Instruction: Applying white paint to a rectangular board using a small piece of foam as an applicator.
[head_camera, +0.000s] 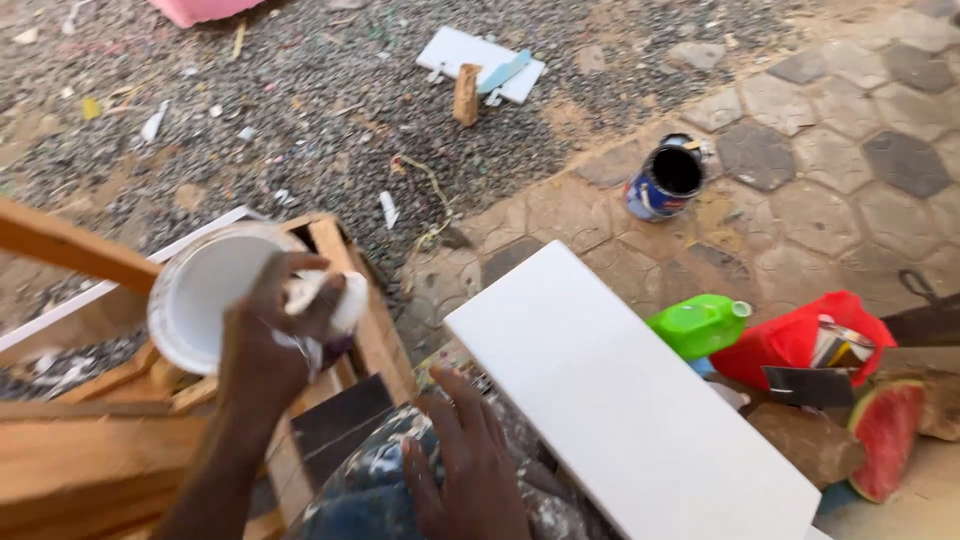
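- White paint coats the inside of a round white plastic bucket (205, 295), seen from the head camera resting on a rough wooden frame (95, 440) at the lower left.
- The left hand (268, 345) is over the bucket's right rim, fingers curled tight around a paint-smeared white wad, perhaps a rag or sponge (325, 300); motion blur makes its kind hard to tell.
- The right hand (470, 455) lies palm down with fingers spread on the person's paint-spattered dark trousers (370, 490), holding nothing, its fingertips just beside the near edge of a flat white-painted rectangular board (620, 400).
- That board runs diagonally from the middle of the view to the lower right corner.
- Beyond the board's far side are a bright green plastic jug (700, 322) and a red plastic bag (795, 340), touching each other.
- At the right edge is a cut piece of red watermelon with green rind (888, 435).
- Further off, on the hexagonal paving stones (850, 140), an open blue metal paint tin (665, 180) lies tilted on its side.
- On the gravel (300, 110) at the top, well apart from the hands, lies a small white panel (460, 55) with a short wooden block (466, 95) at its edge.
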